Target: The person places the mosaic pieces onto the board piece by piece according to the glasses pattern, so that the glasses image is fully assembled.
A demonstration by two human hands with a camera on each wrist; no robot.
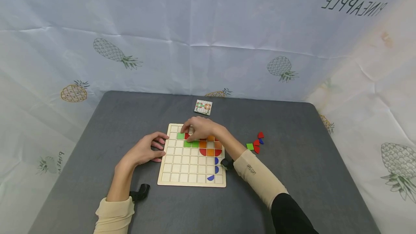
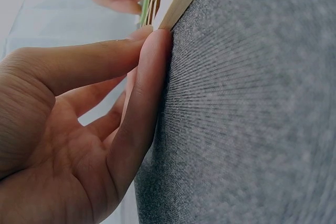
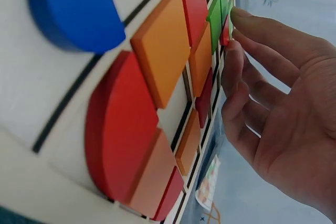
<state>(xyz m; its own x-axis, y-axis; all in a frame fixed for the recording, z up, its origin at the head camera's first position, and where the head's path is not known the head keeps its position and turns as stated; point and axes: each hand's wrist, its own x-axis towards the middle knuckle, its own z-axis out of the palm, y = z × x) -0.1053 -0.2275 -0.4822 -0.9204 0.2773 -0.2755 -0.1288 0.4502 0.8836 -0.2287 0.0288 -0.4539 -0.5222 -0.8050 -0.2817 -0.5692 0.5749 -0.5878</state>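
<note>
A pale wooden grid board (image 1: 182, 169) lies on the dark table, with flat coloured pieces in its squares. My left hand (image 1: 147, 149) touches the board's left edge with thumb and fingertips; the wooden edge (image 2: 184, 3) shows at them in the left wrist view. My right hand (image 1: 202, 127) reaches over the upper rows and pinches a small red piece (image 1: 186, 136) beside a green square (image 1: 180, 135). In the right wrist view that red piece (image 3: 226, 33) sits between the fingertips, partly hidden. Orange squares (image 3: 161, 51) and rounded red pieces (image 3: 118, 129) form a ring at right.
Blue rounded pieces (image 1: 216, 169) lie in the lower right squares. A small pattern card (image 1: 203, 107) is behind the board. To the right lie several loose pieces, including a green square (image 1: 249, 146) and red ones (image 1: 261, 135). A pineapple-print curtain (image 1: 195, 64) hangs behind the table.
</note>
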